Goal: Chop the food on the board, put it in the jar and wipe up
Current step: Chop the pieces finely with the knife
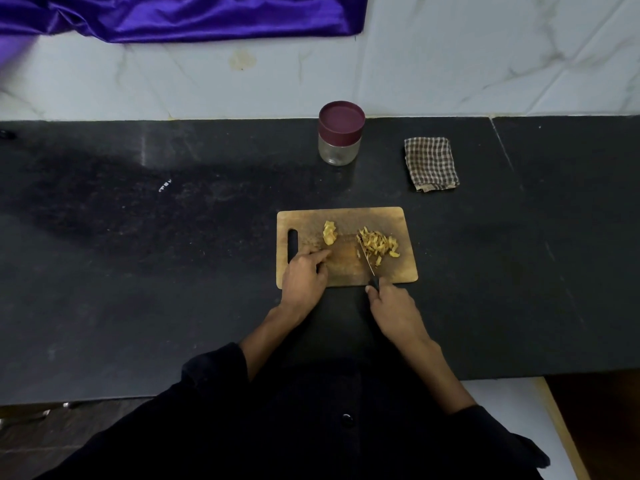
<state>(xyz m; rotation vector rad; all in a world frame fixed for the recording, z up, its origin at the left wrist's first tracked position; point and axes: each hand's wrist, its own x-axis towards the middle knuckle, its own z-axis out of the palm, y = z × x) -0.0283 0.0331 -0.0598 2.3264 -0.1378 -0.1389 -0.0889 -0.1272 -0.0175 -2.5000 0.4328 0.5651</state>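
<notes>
A wooden cutting board (398,216) lies on the black counter. On it sit a small yellow uncut piece (329,233) to the left and a pile of chopped yellow strips (379,244) to the right. My right hand (393,308) grips a knife (367,259) by its dark handle; the blade lies on the board against the left side of the pile. My left hand (304,277) rests on the board's near left part, fingers curled, just below the uncut piece. A clear jar (339,147) with a maroon lid on stands behind the board.
A folded brown-and-white checked cloth (431,164) lies right of the jar. The black counter (138,254) ends at a white marble wall with purple fabric (180,15) hanging at the top left. The counter's near edge is by my body.
</notes>
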